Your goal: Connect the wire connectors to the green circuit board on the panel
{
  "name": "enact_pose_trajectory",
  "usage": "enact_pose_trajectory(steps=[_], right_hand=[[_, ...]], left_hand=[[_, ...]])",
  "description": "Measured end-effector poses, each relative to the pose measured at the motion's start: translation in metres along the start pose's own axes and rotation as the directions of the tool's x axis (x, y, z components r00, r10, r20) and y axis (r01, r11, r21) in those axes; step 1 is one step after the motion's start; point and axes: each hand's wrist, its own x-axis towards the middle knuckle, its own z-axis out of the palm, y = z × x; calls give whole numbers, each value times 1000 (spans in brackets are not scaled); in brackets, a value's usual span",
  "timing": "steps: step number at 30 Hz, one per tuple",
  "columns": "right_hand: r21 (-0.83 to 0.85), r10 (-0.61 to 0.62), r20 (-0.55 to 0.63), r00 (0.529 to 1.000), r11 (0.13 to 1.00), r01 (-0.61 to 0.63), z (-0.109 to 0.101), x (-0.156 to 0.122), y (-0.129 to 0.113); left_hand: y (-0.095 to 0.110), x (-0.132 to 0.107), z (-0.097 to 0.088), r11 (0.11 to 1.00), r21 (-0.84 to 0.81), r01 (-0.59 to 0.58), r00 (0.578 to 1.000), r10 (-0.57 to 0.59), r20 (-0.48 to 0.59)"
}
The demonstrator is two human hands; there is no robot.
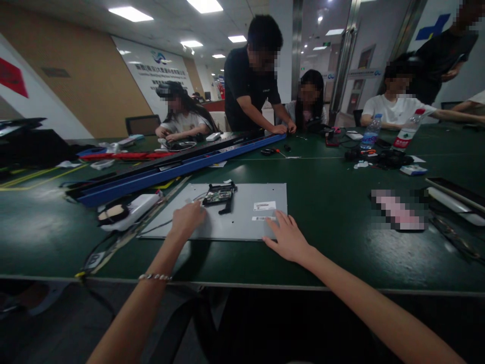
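A flat grey panel (242, 230) lies on the green table in front of me. On its upper part sits a small circuit board in a black bracket (219, 196), with a thin dark cable (162, 225) leading off to the left. My left hand (188, 220) rests over the panel beside the bracket, fingers curled closed; the cable passes at its knuckles, and what the fingertips hold, if anything, is hidden. My right hand (288, 236) is open with spread fingers at the panel's right edge, fingertips close to two white labels (264, 206).
Left of the panel lies a white device with a black strap (146, 205). Behind it a long blue rail (182, 167) crosses the table diagonally. A screwdriver (278, 152), bottles (408, 130) and a pink phone-like item (397, 210) lie around. A standing person (252, 81) leans over the rail.
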Motion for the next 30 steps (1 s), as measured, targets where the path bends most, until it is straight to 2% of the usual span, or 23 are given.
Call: enact_pose_trajectory(steps=[4,8,11,14,17,21,24,26,28,30], right_hand=[[3,1,17,1000,1000,-1,0,0,1],[2,-1,12,1000,1000,1,-1,-1,0],[-11,9,1,1000,1000,-9,-2,0,-2],[-3,16,13,1000,1000,-16,-3,1,-3],[21,15,37,999,1000,-16,-4,2,-3],[41,30,52,998,999,-32,-4,4,-3],[53,35,54,998,998,-37,-5,4,-4],[57,37,59,998,998,-40,-6,5,-5],[56,39,67,997,998,-43,-6,6,-6],[56,39,79,996,998,-43,-7,7,-6]], left_hand=[[-11,0,2,1000,24,6,1000,-6,14],[-18,12,-12,999,11,32,999,-32,-28],[-16,27,-29,997,-36,71,984,-76,-163],[-5,46,-43,989,-131,62,926,-106,-362],[13,70,-48,982,-191,-14,908,-67,-413],[34,110,-43,983,-158,-98,946,43,-320],[41,136,-33,992,-69,-101,989,93,-115],[41,147,-26,995,-38,-87,996,87,-5],[40,153,-19,997,-31,-72,997,73,36],[40,153,-14,998,-17,-61,998,61,33]])
